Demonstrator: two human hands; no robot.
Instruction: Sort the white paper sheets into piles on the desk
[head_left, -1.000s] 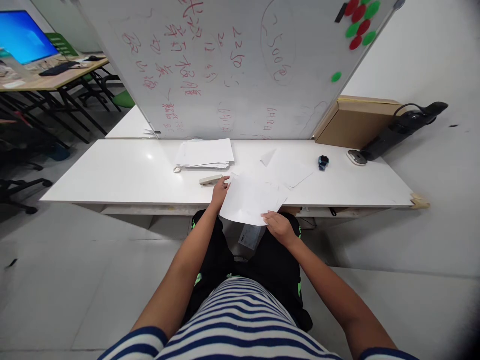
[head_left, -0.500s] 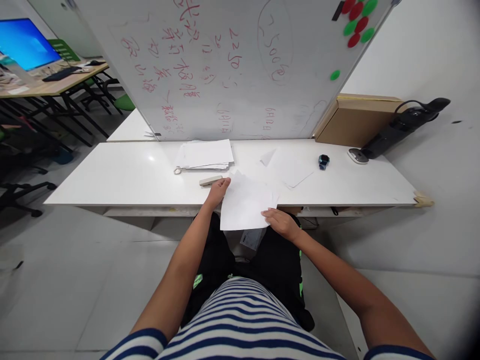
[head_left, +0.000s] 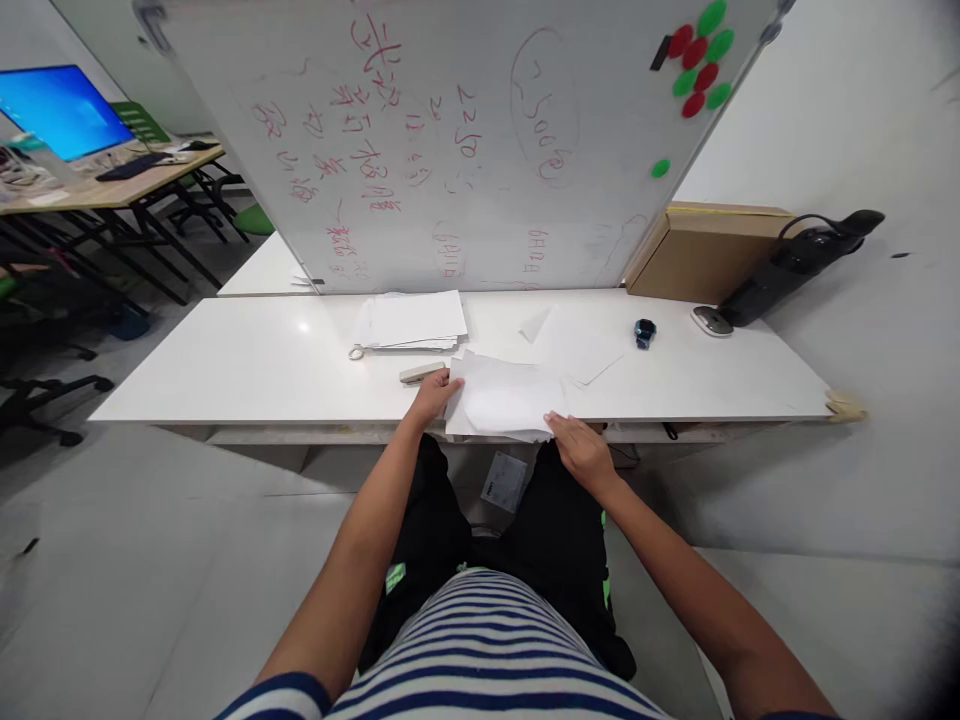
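Several white paper sheets [head_left: 502,398] are between my two hands at the front edge of the desk, their edges not quite lined up. My left hand [head_left: 435,393] pinches their left side. At their lower right corner, my right hand [head_left: 579,447] grips them with thumb and fingers. A pale stapler [head_left: 422,374] lies just beyond my left hand. Behind it rests a stack of white paper [head_left: 411,320], with a small ring-shaped item [head_left: 356,353] at its lower left corner.
The white desk [head_left: 225,370] backs onto a whiteboard [head_left: 465,150] with red writing. To the right are a folded paper piece [head_left: 535,325], a watch [head_left: 644,333], a computer mouse [head_left: 712,321], a black bottle [head_left: 787,275] and a cardboard box [head_left: 697,250].
The sheets have shifted away from my body, up onto the desk edge, and their near side now looks curled. My right hand has moved slightly right. Both hands keep their hold.
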